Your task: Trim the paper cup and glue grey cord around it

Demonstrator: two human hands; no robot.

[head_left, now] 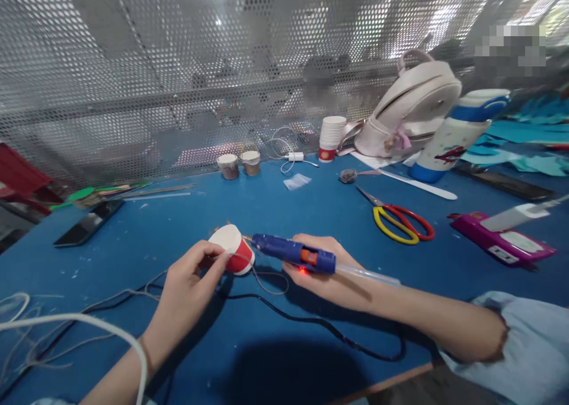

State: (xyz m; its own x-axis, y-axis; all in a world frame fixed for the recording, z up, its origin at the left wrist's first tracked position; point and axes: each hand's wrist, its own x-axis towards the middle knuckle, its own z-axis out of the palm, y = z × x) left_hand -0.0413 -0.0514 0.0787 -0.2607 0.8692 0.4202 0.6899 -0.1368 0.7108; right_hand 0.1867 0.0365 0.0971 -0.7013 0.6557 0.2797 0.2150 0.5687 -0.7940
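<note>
Paper cup (239,252), one, red-banded, tapered, tilts left of frame centre, pinched by the left hand (189,280); the right hand (333,285) grips one blue plastic glue gun (282,248). Two round tubs (228,168) stand upper centre.

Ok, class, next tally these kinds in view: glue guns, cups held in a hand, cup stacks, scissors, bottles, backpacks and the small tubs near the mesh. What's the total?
Glue gun: 1
Held cup: 1
Cup stack: 1
Scissors: 1
Bottle: 1
Backpack: 1
Small tubs: 2
Total: 8
</note>
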